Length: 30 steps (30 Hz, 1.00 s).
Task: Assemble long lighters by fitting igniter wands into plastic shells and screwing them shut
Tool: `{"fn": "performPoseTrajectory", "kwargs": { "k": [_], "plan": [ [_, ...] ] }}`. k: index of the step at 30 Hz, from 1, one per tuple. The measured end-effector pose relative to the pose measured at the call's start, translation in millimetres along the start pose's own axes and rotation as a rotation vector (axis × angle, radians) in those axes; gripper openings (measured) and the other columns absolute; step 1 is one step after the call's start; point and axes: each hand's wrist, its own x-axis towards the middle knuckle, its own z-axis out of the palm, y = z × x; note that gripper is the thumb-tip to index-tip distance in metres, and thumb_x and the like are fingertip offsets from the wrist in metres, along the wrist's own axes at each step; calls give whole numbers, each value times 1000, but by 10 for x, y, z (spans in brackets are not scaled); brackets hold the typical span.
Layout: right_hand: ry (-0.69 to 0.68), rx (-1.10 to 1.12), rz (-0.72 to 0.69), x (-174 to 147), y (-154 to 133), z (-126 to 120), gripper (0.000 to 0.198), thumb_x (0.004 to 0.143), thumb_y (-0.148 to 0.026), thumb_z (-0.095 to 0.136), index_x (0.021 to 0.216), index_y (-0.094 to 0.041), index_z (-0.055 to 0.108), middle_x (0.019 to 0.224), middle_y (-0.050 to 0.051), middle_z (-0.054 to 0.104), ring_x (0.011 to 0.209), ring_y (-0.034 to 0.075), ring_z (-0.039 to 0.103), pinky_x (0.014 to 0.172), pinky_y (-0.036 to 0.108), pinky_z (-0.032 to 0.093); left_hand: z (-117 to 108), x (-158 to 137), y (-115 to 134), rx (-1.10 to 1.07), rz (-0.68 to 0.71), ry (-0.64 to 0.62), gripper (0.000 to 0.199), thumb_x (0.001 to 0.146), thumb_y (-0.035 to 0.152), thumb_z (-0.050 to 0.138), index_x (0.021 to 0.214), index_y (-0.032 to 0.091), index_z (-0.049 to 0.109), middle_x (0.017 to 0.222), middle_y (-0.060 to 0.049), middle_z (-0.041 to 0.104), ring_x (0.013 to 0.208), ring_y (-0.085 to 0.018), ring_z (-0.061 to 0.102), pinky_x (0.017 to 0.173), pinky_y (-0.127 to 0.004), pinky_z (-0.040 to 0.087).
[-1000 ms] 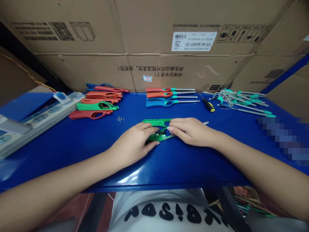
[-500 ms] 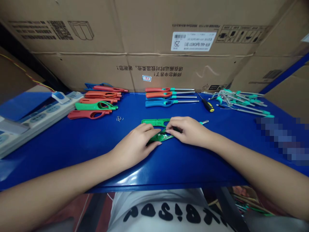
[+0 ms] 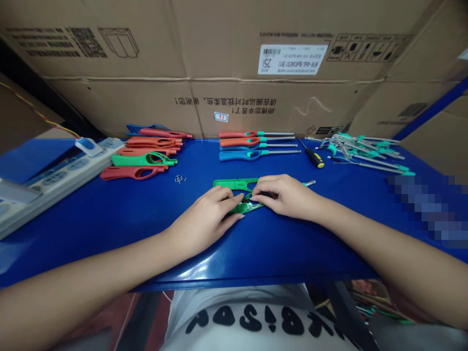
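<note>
A green lighter half-shell (image 3: 252,206) lies open on the blue table, with wires and small parts inside it. My left hand (image 3: 209,214) grips its left end between thumb and fingers. Over its right part, my right hand (image 3: 287,197) is closed in a pinch at the inner parts; what exactly sits between the fingertips is too small to make out. Just behind lies another green half-shell (image 3: 230,184), partly covered by my right hand. A metal nozzle tip (image 3: 310,183) pokes out beyond the right hand.
Coloured lighter shells (image 3: 142,159) lie at the left beside a power strip (image 3: 69,170). Several finished-looking lighters (image 3: 239,155), a screwdriver (image 3: 313,155) and a pile of nozzles (image 3: 365,148) line the back. Small screws (image 3: 180,179) lie left of centre. A cardboard box (image 3: 146,87) stands behind.
Both hands stay at the green half-shell with almost the same hold. The view has shifted very slightly; nothing else has visibly moved.
</note>
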Motion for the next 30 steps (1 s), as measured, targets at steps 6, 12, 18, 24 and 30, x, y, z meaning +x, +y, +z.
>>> {"fn": "performPoseTrajectory", "kwargs": {
  "k": [6,12,18,24,30],
  "plan": [
    [-23,80,-23,-8,24,-77,16,95,-28,60,87,-17,68,83,2,64,68,11,53,64,24,39,-20,4,53,96,33,-28,29,99,25,56,120,11,71,96,-10,61,94,-25,59,87,-43,55],
    [-64,88,-15,-18,41,-83,18,95,-29,59,85,-17,67,80,1,62,67,11,52,63,24,36,-77,32,175,246,-30,-138,27,100,24,55,115,10,72,97,-12,63,91,-27,61,81,-45,58],
    [-112,87,0,-26,-23,-142,13,94,-26,58,89,-17,66,83,1,62,69,11,51,64,25,36,-78,16,153,191,-21,-112,30,100,22,55,124,9,68,106,-14,65,101,-28,62,90,-46,57],
    [-163,145,63,-18,-11,-172,18,96,-31,55,86,-18,63,72,-2,57,64,12,48,61,25,37,-23,3,52,18,15,-55,35,100,20,53,134,16,59,114,-12,62,111,-26,58,99,-45,53],
    [-175,161,5,-46,-4,-227,7,91,-23,61,91,-17,65,79,-1,58,64,10,47,60,23,39,-14,8,53,-36,29,-49,28,101,17,48,123,20,65,113,-11,59,111,-25,55,97,-44,52]
  ]
}}
